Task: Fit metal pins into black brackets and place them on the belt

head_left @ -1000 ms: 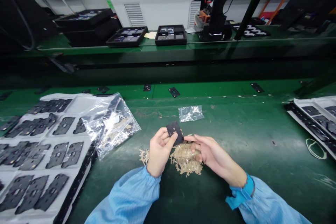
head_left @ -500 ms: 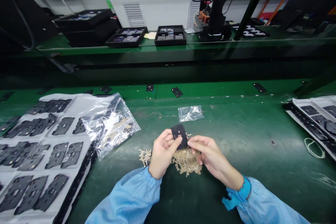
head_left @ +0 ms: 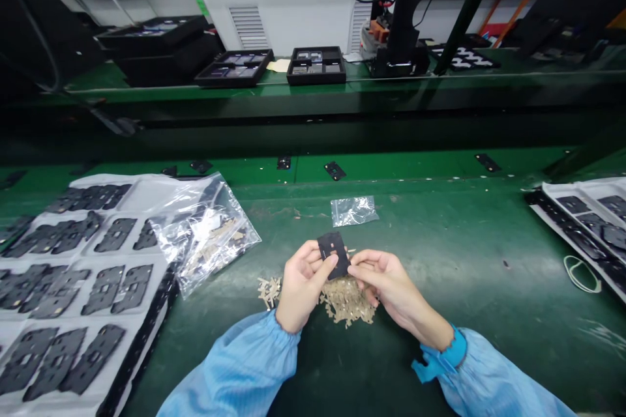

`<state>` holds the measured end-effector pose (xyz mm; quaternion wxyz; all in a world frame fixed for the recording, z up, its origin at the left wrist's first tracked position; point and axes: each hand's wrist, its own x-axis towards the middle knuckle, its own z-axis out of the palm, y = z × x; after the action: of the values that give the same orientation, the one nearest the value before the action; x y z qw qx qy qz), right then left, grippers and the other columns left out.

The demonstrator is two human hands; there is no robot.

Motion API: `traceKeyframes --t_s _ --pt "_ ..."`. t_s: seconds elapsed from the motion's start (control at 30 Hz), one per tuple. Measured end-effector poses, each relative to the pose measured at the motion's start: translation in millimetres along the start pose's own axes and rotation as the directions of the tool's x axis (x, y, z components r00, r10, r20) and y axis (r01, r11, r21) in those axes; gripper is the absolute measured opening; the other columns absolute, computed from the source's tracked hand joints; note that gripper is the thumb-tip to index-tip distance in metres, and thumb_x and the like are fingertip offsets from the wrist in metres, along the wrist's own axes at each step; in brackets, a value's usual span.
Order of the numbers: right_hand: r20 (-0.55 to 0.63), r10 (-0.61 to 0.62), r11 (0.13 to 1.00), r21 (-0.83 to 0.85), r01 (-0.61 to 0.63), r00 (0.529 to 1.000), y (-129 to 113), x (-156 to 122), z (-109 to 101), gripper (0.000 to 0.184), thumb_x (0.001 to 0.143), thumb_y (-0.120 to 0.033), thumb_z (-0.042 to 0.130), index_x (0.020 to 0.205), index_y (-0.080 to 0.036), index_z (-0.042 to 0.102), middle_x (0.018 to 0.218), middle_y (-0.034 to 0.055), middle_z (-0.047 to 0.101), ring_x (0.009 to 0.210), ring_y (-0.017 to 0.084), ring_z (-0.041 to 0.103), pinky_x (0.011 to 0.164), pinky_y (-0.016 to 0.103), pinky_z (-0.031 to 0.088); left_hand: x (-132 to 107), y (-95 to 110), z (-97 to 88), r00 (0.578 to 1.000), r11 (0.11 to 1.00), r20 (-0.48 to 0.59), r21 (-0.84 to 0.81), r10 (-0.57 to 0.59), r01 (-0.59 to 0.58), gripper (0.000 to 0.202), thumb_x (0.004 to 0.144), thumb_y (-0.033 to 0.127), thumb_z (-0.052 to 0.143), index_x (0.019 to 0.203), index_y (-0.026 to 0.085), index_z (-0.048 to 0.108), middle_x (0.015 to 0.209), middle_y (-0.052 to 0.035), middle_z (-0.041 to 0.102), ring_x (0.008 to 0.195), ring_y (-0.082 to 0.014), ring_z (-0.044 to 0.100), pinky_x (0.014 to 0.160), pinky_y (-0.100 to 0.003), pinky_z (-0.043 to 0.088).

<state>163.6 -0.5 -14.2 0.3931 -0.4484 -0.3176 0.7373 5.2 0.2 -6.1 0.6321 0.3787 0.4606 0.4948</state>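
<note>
My left hand (head_left: 300, 283) pinches a small flat black plate (head_left: 333, 253) by its lower left edge and holds it upright over the green bench. My right hand (head_left: 386, 287) has its fingertips closed against the plate's lower right corner; whether a tan piece sits between them I cannot tell. Under both hands lies a heap of small tan strips (head_left: 345, 303), with a few loose ones (head_left: 268, 290) to the left.
A white tray (head_left: 147, 190) of black plates fills the left, partly covered by a clear bag (head_left: 205, 231) of tan strips. A small empty bag (head_left: 353, 210) lies beyond the hands. Another tray (head_left: 577, 190) and a rubber band (head_left: 580, 273) sit at right. Loose black plates lie on the conveyor (head_left: 401, 166).
The black plate has been lifted a little and turned more upright. My right hand came up from the tan heap and closed its fingertips on the plate's corner.
</note>
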Motion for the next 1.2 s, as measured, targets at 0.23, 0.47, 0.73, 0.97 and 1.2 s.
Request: traceKeyframes --t_s 0.23,0.47,0.73,0.97,1.2 --pt "0.031 0.017 1.0 0.026 -0.018 0.999 -3 -2 0 0.023 0.067 -0.023 0.076 0.083 -0.013 0.064 0.053 -0.0043 0.051 0.042 0.005 0.041 0.03 0.011 0.035 0 3 1.0 1.0 1.0 -0.007 -0.015 0.015 -0.015 0.023 0.077 0.024 0.065 0.096 0.014 0.056 0.098 -0.01 0.07 0.089 -0.0213 0.067 0.077 -0.03 0.053" --pt "0.023 0.015 1.0 0.019 -0.016 1.0 -5 -4 1 0.021 0.069 -0.027 0.074 0.082 -0.014 0.064 0.053 -0.0041 0.05 0.041 0.005 0.041 0.03 0.011 0.035 0 4 0.7 1.0 1.0 -0.006 -0.002 0.003 -0.003 0.024 0.075 0.024 0.067 0.095 0.014 0.057 0.097 -0.0097 0.07 0.089 -0.0221 0.067 0.079 -0.031 0.053" --pt "0.015 0.0 1.0 0.014 0.0 1.0 -5 -5 4 0.02 0.068 -0.025 0.074 0.082 -0.015 0.064 0.054 -0.0046 0.048 0.043 0.006 0.041 0.031 0.012 0.037 0 5 1.6 1.0 1.0 0.0 -0.001 0.028 -0.028 0.021 0.078 0.023 0.064 0.095 0.015 0.056 0.096 -0.0088 0.07 0.089 -0.0208 0.067 0.078 -0.03 0.053" --pt "0.014 0.025 0.999 -0.02 -0.025 1.0 -9 -4 1 0.021 0.073 -0.033 0.071 0.077 -0.013 0.065 0.053 -0.0045 0.048 0.037 0.003 0.038 0.029 0.012 0.033 -1 6 1.6 0.999 1.0 0.027 -0.006 0.022 -0.021 0.021 0.078 0.023 0.065 0.095 0.014 0.057 0.095 -0.0091 0.07 0.089 -0.0208 0.067 0.079 -0.03 0.053" --pt "0.116 0.152 0.988 0.015 -0.155 0.982 -14 -2 -4 0.022 0.072 -0.033 0.071 0.075 -0.012 0.065 0.053 -0.0048 0.049 0.034 0.001 0.036 0.028 0.011 0.025 -1 5 1.1 0.998 1.0 0.054 -0.02 0.022 -0.021 0.021 0.077 0.023 0.065 0.095 0.015 0.057 0.097 -0.0087 0.07 0.09 -0.0204 0.067 0.079 -0.029 0.053"
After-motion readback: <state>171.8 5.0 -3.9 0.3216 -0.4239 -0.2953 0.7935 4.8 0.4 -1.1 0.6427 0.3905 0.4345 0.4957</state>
